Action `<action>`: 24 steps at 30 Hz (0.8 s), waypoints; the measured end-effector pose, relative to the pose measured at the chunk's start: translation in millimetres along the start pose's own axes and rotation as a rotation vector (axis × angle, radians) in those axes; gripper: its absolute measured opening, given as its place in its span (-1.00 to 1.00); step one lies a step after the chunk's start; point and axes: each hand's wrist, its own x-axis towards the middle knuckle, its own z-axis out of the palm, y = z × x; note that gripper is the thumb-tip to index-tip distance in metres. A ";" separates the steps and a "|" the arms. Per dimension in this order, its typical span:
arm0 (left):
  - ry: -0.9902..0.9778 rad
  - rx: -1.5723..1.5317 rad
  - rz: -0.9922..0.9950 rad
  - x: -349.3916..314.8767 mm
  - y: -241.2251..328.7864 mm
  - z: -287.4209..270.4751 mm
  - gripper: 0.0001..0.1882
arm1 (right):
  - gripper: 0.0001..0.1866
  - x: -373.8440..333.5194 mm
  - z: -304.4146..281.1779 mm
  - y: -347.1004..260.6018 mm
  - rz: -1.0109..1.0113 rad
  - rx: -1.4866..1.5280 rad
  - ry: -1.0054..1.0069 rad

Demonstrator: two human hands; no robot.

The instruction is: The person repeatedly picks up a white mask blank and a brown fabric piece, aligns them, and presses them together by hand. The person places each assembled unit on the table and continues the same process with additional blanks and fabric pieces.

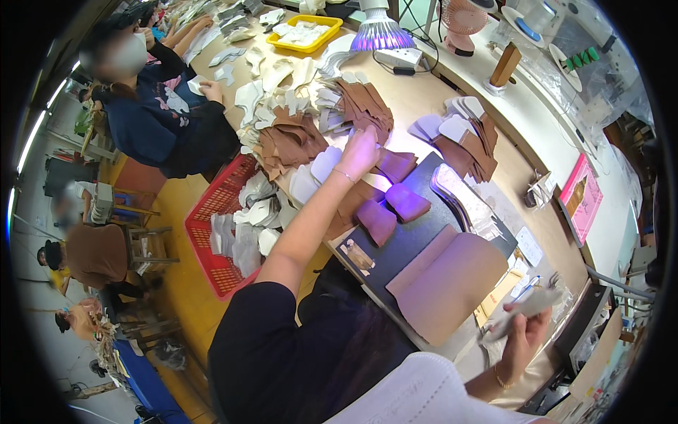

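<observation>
The left hand [361, 152] is at the brown stack [366, 102], its grip unclear; the right hand [525, 338] grips a grey piece [534, 303].

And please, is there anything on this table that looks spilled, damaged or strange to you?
Nothing looks clearly spilled or damaged. Only the brown pile just left of the left hand looks untidy, because its layers fan out unevenly.
</observation>
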 end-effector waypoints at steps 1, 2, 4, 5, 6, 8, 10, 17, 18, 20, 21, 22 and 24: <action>0.008 -0.014 -0.008 2.0 -0.3 0.6 -0.74 | -0.63 8.0 22.7 -10.8 -0.013 0.008 -0.109; 0.025 -0.031 -0.005 0.3 -1.0 2.2 -0.70 | -0.72 15.0 45.7 -19.8 -0.009 0.042 -0.267; 0.007 -0.011 -0.073 0.9 -2.9 4.5 -0.58 | -0.84 31.8 85.0 -39.6 -0.225 -0.148 -0.697; 0.007 0.006 -0.070 1.5 -4.1 5.7 -0.58 | -0.87 40.2 104.2 -45.6 -0.290 -0.248 -0.808; 0.007 0.023 -0.068 1.5 -5.3 7.3 -0.59 | -0.88 47.9 122.5 -49.0 -0.345 -0.354 -0.919; 0.015 0.040 -0.061 2.0 -7.7 9.5 -0.59 | -0.88 61.0 154.3 -46.9 -0.371 -0.452 -1.022; 0.018 0.054 -0.053 4.5 -8.9 9.5 -0.66 | -0.87 76.1 182.8 -31.4 -0.484 -0.450 -1.069; 0.005 0.100 0.079 -1.0 6.2 6.2 -0.90 | -0.86 88.6 192.2 16.8 -0.476 -0.599 -1.012; 0.029 0.122 0.089 -1.8 10.7 7.6 -0.93 | -0.87 89.7 193.2 20.4 -0.545 -0.626 -1.021; -0.009 0.100 0.073 -1.3 14.5 5.5 -0.95 | -0.88 90.5 193.0 23.4 -0.550 -0.593 -1.073; -0.037 0.085 0.066 -1.2 15.3 3.9 -0.95 | -0.88 90.4 193.1 24.0 -0.559 -0.582 -1.095; -0.039 0.035 0.055 0.2 14.5 0.8 -0.92 | -0.87 90.8 193.6 24.2 -0.550 -0.619 -1.102; -0.132 -0.028 0.003 3.8 11.3 -6.7 -0.84 | -0.84 91.2 193.9 24.0 -0.528 -0.700 -1.117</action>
